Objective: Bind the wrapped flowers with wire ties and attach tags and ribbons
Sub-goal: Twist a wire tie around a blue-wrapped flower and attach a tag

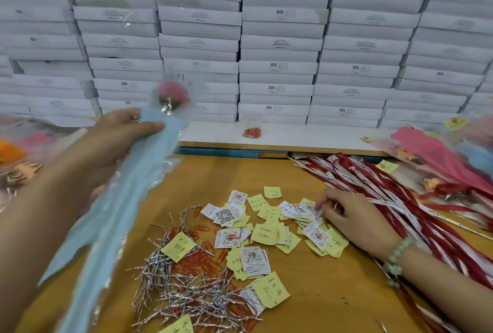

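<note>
**Supervisor:** Report the near edge of the bench.

**Operator:** Nearest me on the table (333, 306) I read a loose heap of silver wire ties (186, 292), overlapping a scatter of red paper clips (206, 260). I judge both are dumped within reach so that one piece can be drawn at a time.

**Supervisor:** Next zone?

**Operator:** Just beyond lies the tag heap (266, 231), with yellow notes and white printed cards mixed together. The right hand (352, 215) sits at its right edge, fingers curled, fingertips pinching the edge of one printed tag (310, 208). A thin item shows between two fingers; I cannot tell what it is. The red and white ribbons (400, 194) fan out just beside that hand, so the last fitting is close to it.

**Supervisor:** Where is the workpiece?

**Operator:** The left hand (120, 132) grips the wrapped flower (128, 186) just below the pink flower head (173, 92), thumb across the blue wrap. The flower is off the table and tilted, head away from me. I judge this grip keeps the neck gathered and presented for binding. Something silvery glints at the neck, but it is blurred and I cannot confirm a tie.

**Supervisor:** Far field?

**Operator:** Flowers at the right (440, 162) carry notes and red ribbon, so I judge them finished. More flowers lie at the left (18, 162). A bag of clips (252, 130) stands on the ledge before stacked white boxes (277, 66).
</note>
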The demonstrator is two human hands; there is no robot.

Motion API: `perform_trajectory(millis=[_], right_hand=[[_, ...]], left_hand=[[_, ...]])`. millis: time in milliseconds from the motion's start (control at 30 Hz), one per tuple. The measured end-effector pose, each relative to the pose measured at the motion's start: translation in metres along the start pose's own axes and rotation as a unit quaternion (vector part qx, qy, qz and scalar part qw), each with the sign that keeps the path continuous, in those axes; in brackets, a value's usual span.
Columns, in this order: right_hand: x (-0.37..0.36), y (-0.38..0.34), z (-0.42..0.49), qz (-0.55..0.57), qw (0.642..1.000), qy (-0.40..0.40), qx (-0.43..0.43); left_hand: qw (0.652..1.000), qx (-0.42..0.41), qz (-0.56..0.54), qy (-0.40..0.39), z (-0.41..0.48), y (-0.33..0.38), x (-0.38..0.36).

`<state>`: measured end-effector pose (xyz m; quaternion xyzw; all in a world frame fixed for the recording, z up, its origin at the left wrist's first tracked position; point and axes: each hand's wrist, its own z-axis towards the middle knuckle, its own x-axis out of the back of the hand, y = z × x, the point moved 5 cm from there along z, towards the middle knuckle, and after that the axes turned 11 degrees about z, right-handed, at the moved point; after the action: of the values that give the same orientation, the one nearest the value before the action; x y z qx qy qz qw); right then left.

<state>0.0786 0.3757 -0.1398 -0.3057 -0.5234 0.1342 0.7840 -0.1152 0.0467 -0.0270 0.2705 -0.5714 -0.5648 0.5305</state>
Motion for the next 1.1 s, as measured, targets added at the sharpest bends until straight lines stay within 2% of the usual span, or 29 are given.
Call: perform_trajectory(millis=[100,200,333,433,600,767,833,933,1000,1100], right_hand=[[-0.001,0.0,0.0,0.003,1.0,-0.003,0.001],[-0.001,0.0,0.0,0.006,1.0,-0.004,0.002],[0.0,-0.002,0.0,0.006,1.0,-0.004,0.004],[0.001,-0.001,-0.001,0.014,1.0,0.0,0.004],[0.003,-0.002,-0.002,0.016,1.0,0.023,0.005],[0.01,-0.021,-0.007,0.078,0.995,0.044,0.034],[0.011,-0.035,-0.008,0.164,0.986,0.013,0.023],[0.002,-0.057,-0.013,0.308,0.941,-0.13,-0.061],[-0.01,-0.072,-0.024,0.323,0.912,-0.233,-0.094],[-0.03,-0.088,-0.04,0.356,0.88,-0.297,-0.103]], left_hand=[[0.995,0.01,-0.074,-0.07,-0.021,0.005,-0.049],[0.975,0.025,-0.153,-0.156,-0.043,0.001,-0.095],[0.96,0.034,-0.149,-0.235,-0.068,-0.017,-0.14],[0.959,0.042,-0.138,-0.243,-0.076,-0.029,-0.154],[0.968,0.038,-0.127,-0.212,-0.08,-0.043,-0.155],[0.969,0.047,-0.138,-0.201,-0.079,-0.053,-0.16],[0.967,0.049,-0.153,-0.197,-0.077,-0.055,-0.159],[0.967,0.044,-0.166,-0.188,-0.073,-0.056,-0.157],[0.968,0.033,-0.175,-0.177,-0.07,-0.056,-0.156],[0.97,0.016,-0.189,-0.152,-0.066,-0.054,-0.155]])
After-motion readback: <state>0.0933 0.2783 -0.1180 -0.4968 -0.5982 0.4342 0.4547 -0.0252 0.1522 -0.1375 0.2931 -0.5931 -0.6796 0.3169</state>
